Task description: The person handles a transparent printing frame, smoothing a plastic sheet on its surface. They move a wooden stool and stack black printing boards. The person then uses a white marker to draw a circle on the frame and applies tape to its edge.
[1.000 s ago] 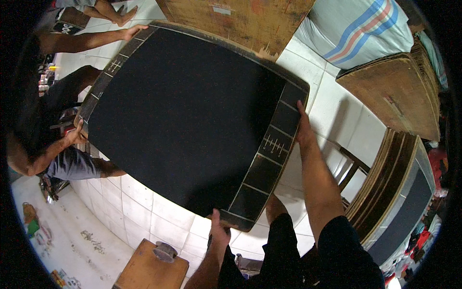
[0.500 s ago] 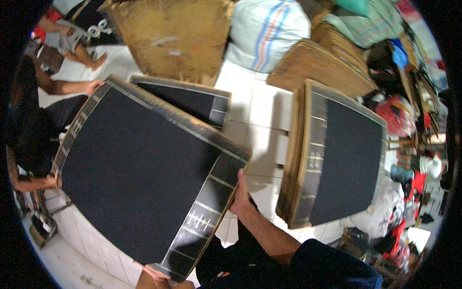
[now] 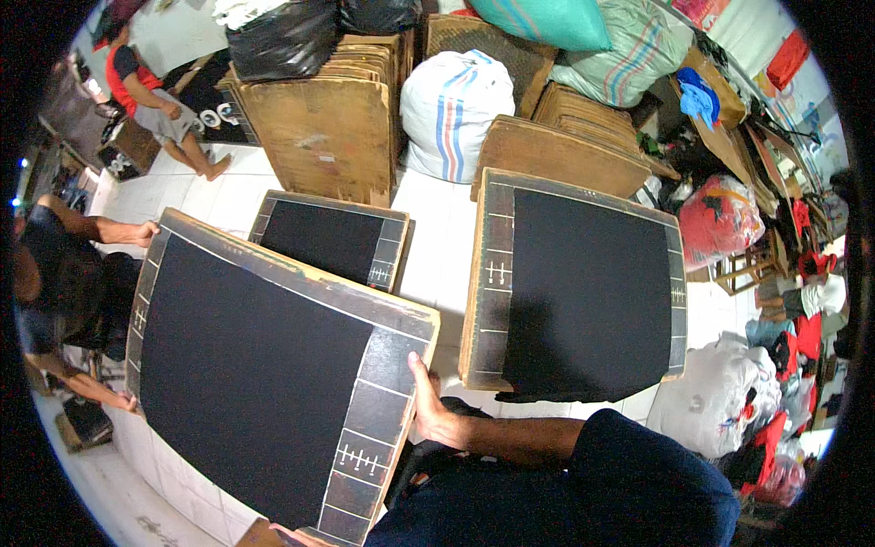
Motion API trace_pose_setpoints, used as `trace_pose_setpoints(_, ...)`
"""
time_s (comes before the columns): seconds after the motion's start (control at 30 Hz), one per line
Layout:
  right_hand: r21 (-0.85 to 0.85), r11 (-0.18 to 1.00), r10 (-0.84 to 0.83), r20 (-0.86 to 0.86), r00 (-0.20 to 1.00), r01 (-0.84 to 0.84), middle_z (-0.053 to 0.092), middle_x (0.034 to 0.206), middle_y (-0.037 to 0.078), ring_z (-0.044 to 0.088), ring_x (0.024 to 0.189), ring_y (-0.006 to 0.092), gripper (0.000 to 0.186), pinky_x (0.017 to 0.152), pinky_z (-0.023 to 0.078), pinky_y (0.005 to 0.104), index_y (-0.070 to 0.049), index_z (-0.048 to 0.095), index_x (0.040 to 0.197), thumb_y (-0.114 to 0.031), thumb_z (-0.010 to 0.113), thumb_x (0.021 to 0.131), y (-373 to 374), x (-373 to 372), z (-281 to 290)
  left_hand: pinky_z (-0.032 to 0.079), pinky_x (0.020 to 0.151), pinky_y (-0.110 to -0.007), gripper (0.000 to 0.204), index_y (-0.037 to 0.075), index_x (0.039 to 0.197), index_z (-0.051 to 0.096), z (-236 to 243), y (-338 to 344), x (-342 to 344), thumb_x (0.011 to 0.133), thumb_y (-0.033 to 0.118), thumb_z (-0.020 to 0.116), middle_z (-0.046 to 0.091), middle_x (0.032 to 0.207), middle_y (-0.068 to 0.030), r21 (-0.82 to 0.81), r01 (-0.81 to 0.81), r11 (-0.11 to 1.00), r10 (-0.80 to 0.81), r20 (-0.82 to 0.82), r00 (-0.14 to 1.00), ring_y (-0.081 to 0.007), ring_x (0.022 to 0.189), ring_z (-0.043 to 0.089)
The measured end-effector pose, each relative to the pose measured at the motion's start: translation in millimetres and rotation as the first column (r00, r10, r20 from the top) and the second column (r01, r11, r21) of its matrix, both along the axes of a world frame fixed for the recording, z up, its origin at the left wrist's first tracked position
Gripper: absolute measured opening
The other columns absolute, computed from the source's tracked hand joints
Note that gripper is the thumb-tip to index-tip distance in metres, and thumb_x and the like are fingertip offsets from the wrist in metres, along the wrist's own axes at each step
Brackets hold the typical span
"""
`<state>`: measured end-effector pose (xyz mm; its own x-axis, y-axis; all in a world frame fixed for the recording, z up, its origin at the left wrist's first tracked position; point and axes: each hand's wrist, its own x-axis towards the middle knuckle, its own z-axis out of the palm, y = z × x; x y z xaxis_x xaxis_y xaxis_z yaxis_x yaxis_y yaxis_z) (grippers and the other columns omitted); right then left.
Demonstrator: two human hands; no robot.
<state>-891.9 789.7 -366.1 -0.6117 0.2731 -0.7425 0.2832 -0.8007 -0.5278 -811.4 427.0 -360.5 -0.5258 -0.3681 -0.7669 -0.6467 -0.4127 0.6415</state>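
Note:
A large board (image 3: 255, 365) faced with black cloth, its dark borders marked with white lines, is held off the floor and tilted. My right hand (image 3: 428, 401) grips its right edge, thumb on top and fingers beneath. My left hand (image 3: 296, 537) closes on the near corner at the lower rim of the picture, mostly hidden. Across from me, a co-worker's hands (image 3: 148, 233) hold the left edge. Partly behind the board lies a similar black-faced board (image 3: 319, 235). To my right is a stack topped by another such board (image 3: 592, 283).
Upright brown boards (image 3: 314, 137) stand at the back, with black bags on top. A white striped sack (image 3: 456, 114) sits beside them. Clear plastic bags (image 3: 715, 392) and a red bundle (image 3: 720, 219) lie at the right. Another person (image 3: 150, 100) sits at the back left.
My view has swung, bringing the right-hand stack nearer the middle. The held board shows lower and further left in the picture. Both my hands and the co-worker's keep their hold on it.

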Motion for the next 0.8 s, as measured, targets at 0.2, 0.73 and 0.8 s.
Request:
trace_pose_setpoints(0.2,-0.232,0.966,0.123,0.016,0.992,-0.116,0.046,0.153,0.017,0.045,0.139,0.0342,0.106,0.114,0.035,0.0549,-0.009,0.036,0.155,-0.086,0.048,0.082,32.3,77.1,1.9,0.036,0.113,-0.054,0.089,0.009,0.154,0.030,30.2,25.9,105.3,0.093,0.071,0.047,0.040,0.154,-0.0147,0.008,-0.126,0.992,0.126,-0.054,0.991,-0.0358,0.137,0.044)
trace_pose_setpoints(0.73,-0.292,0.934,0.253,0.130,0.959,-0.207,0.040,0.157,0.018,0.039,0.142,0.0391,0.108,0.112,0.031,0.0651,-0.016,0.038,0.154,-0.090,0.049,0.077,228.6,289.3,30.0,0.032,0.115,-0.056,0.090,0.010,0.157,0.024,50.3,235.7,356.8,0.093,0.068,0.048,0.034,0.158,-0.0142,0.019,-0.385,0.923,0.386,-0.083,0.919,-0.0365,0.140,0.039)
trace_pose_setpoints(0.8,-0.281,0.940,0.231,0.105,0.967,-0.194,0.040,0.156,0.017,0.040,0.141,0.0389,0.107,0.112,0.031,0.0649,-0.016,0.039,0.154,-0.090,0.050,0.076,262.8,313.7,20.7,0.032,0.115,-0.057,0.090,0.010,0.158,0.023,51.5,276.8,381.7,0.093,0.068,0.048,0.033,0.159,-0.0141,0.011,-0.411,0.912,0.410,-0.075,0.909,-0.0366,0.141,0.038)
